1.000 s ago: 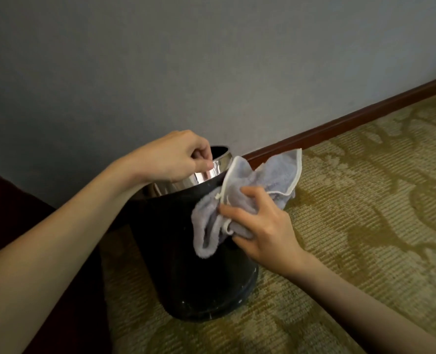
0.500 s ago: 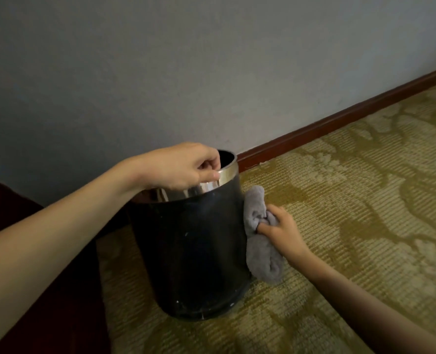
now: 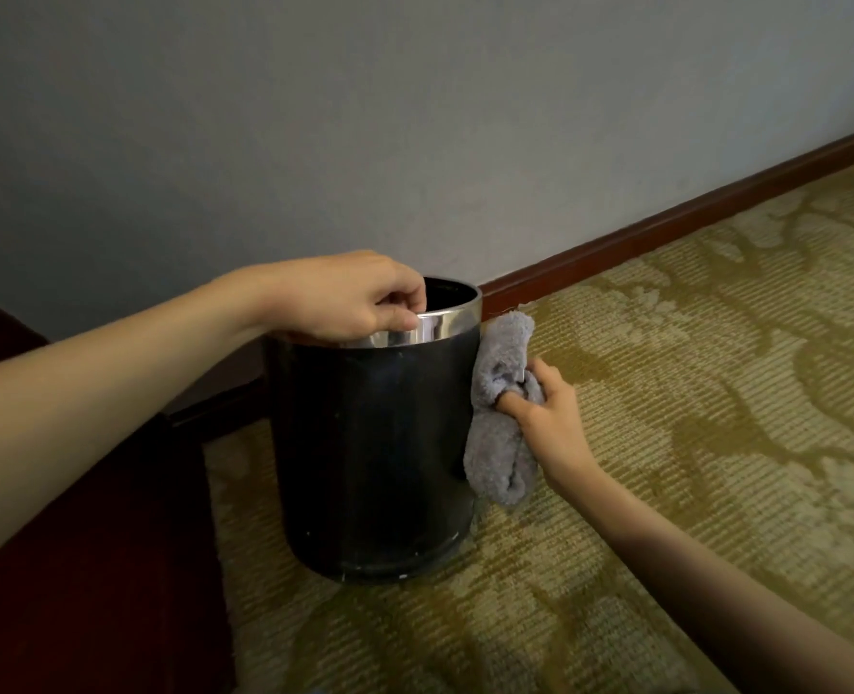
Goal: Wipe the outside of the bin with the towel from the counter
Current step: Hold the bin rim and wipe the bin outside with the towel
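Note:
A round black bin (image 3: 369, 458) with a shiny metal rim stands upright on the carpet near the wall. My left hand (image 3: 349, 298) grips the rim at its near left, fingers hooked over the edge. A grey towel (image 3: 497, 433), bunched up, is pressed against the bin's right side, reaching from just under the rim to about two thirds of the way down. My right hand (image 3: 547, 413) is closed on the towel's middle, to the right of the bin.
Patterned green-gold carpet (image 3: 690, 393) spreads to the right and front. A grey wall with a dark wooden skirting board (image 3: 665, 227) runs behind the bin. Dark wooden furniture (image 3: 89, 568) stands close on the left.
The towel has gone from the bin's front face round to its right side, then shifted slightly upward. My left hand has kept its hold on the rim.

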